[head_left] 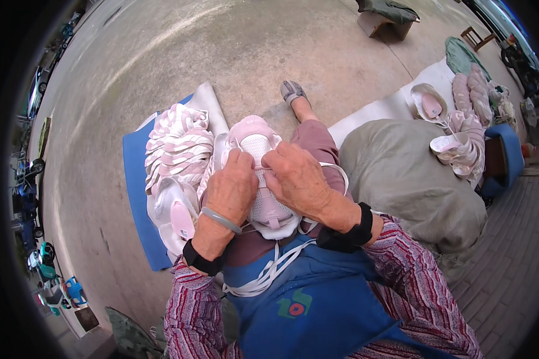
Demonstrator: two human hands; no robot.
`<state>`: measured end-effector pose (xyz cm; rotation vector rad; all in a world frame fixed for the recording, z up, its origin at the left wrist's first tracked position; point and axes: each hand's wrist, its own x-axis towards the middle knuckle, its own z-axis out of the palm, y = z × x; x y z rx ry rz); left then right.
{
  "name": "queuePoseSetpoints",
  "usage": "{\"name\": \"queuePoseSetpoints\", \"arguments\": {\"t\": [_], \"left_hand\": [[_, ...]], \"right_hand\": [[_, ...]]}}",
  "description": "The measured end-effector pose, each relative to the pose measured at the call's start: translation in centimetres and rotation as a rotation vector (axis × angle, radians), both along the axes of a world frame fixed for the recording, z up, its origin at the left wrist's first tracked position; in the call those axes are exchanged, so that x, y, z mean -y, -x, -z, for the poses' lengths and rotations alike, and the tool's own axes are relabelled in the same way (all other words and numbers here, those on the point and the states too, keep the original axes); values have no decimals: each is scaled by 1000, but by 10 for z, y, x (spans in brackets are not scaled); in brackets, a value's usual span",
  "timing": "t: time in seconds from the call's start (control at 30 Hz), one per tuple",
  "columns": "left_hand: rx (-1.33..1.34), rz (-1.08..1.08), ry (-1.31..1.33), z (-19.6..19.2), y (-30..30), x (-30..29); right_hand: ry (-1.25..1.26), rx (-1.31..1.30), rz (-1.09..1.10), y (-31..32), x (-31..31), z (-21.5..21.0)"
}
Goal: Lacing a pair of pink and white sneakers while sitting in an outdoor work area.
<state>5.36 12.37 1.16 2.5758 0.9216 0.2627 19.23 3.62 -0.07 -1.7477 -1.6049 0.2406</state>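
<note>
A pink and white sneaker [271, 209] rests across my lap, its mesh tongue facing up. My left hand [232, 184] is closed at the left lace edge of the sneaker, fingertips pinched against it. Opposite it, my right hand [298, 179] pinches at the right lace edge, thumb and fingers bent together. The fingers cover the eyelets, so any lace between the fingertips is hidden. A bundle of white shoelaces [266, 278] hangs over my blue apron [317, 311]. Another loop of white lace curves beside my right knee.
Stacked pink and white shoe uppers [178, 143] lie on a blue board [139, 197] at left, a pink-insoled shoe [181, 218] nearer me. A grey-green cloth-covered bulk [407, 179] stands at right. Beyond it are more shoe uppers [467, 131] and a blue chair [506, 161].
</note>
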Motion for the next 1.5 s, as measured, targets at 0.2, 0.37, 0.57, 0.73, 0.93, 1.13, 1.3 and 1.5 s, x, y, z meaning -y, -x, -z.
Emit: {"name": "queuePoseSetpoints", "arguments": {"t": [0.2,0.37,0.57,0.73,0.93,1.13,1.3,1.5], "left_hand": [[36,-8,51,-4,2,-5],[27,-58,-43,-1,-1,-1],[-206,29,-147,0,-3,-2],[-78,70,-72,5,7,-6],[128,72,63,1,10,-7],[-73,74,-59,2,2,-4],[-146,57,-152,1,1,-1],[-160,94,-80,4,0,-10]], "right_hand": [[17,186,19,8,-10,9],[-14,72,11,7,-8,7],[-2,-10,13,2,-2,4],[-10,-55,9,6,1,5],[-51,164,25,15,-8,7],[-20,107,-43,5,-9,10],[19,220,-45,8,-13,9],[42,261,-77,9,-14,1]]}}
